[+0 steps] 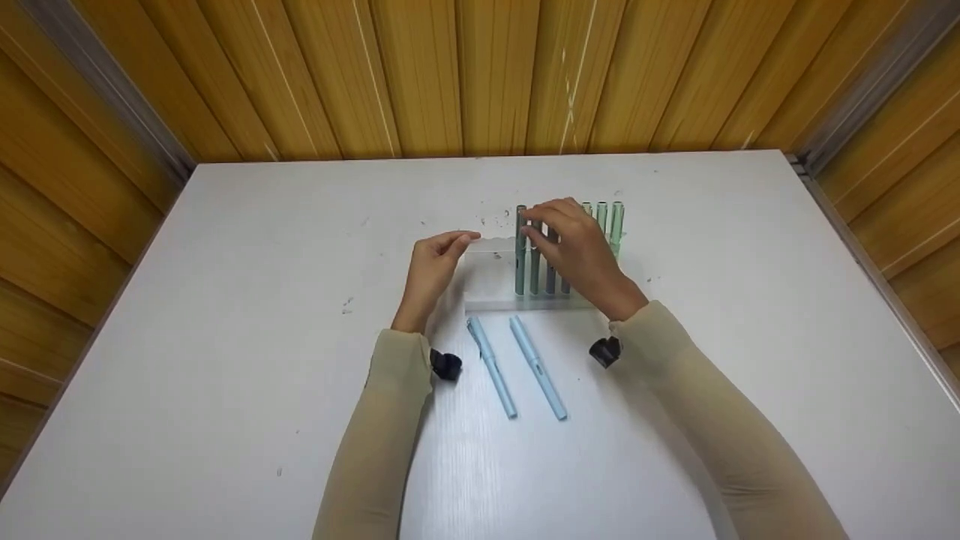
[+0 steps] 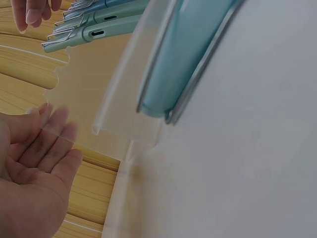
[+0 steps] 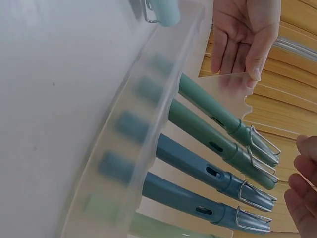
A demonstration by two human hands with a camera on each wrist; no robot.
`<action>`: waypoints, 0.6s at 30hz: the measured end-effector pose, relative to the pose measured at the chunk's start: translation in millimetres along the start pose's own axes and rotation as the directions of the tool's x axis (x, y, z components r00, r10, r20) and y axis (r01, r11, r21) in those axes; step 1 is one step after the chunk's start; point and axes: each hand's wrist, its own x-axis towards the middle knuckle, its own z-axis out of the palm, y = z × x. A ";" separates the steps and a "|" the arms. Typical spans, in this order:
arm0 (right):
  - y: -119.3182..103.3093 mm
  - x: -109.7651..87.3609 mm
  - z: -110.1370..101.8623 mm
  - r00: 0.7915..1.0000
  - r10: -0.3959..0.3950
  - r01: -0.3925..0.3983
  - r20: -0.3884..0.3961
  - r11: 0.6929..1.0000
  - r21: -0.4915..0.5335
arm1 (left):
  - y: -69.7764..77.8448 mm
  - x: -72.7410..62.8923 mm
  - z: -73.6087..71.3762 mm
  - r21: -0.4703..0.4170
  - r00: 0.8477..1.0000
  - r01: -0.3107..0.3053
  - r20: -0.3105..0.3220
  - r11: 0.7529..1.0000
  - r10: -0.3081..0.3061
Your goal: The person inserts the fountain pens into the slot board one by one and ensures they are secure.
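A translucent pen stand (image 1: 489, 279) stands mid-table with several capped pens upright in it. At its upper left corner, my left hand (image 1: 433, 271) pinches the edge of the back panel between thumb and fingers. My right hand (image 1: 581, 251) hovers by the caps, its fingers loosely bent and apart from the clips in the right wrist view. Nearest to its fingertips in the head view is a dark green pen (image 1: 520, 259), leftmost in the row. Beside it stand another green pen (image 3: 205, 131) and two dark blue pens (image 3: 188, 157). Light green pens (image 1: 617, 219) fill the right end, partly hidden by my right hand.
Two light blue pens, one on the left (image 1: 496, 375) and one on the right (image 1: 538, 367), lie on the white table (image 1: 247, 360) in front of the stand, between my forearms. Behind the table rises a yellow wood-look wall (image 1: 420, 82).
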 end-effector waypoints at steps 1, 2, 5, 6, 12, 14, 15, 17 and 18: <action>-1.6 -1.4 -0.9 1.000 0.011 -0.012 0.016 1.000 0.024 | 0.0 -0.1 0.2 0.000 1.000 -0.002 -0.001 1.000 0.002; -3.2 -2.7 -1.7 0.999 0.021 -0.023 0.035 0.999 0.046 | 0.0 -0.2 0.3 -0.001 1.000 -0.004 -0.002 1.000 0.004; -7.6 -6.9 -3.9 0.993 0.061 -0.071 0.100 0.992 0.102 | 0.1 -0.6 0.6 -0.004 1.000 -0.008 -0.006 1.000 0.008; -9.0 -8.1 -4.6 0.990 0.074 -0.088 0.124 0.990 0.113 | 0.0 -0.7 0.8 -0.007 1.000 -0.008 -0.007 1.000 0.008; -14.1 -14.5 -7.4 0.939 0.171 -0.224 0.298 0.962 0.155 | 0.2 -0.6 1.6 -0.025 1.000 -0.003 -0.007 1.000 0.003; -13.9 -16.6 -7.4 0.908 0.205 -0.276 0.365 0.949 0.154 | 0.5 -0.6 1.7 -0.026 1.000 0.003 -0.007 1.000 -0.003; -13.4 -17.8 -7.3 0.892 0.218 -0.298 0.397 0.942 0.153 | 0.7 -0.6 1.6 -0.028 1.000 0.007 -0.007 1.000 -0.008; -12.2 -20.5 -6.4 0.857 0.242 -0.337 0.455 0.931 0.138 | 0.9 -0.7 1.5 -0.029 1.000 0.016 -0.004 0.999 -0.016; -11.5 -21.9 -5.8 0.840 0.251 -0.351 0.480 0.927 0.130 | 0.9 -0.8 1.3 -0.029 1.000 0.023 -0.002 0.999 -0.023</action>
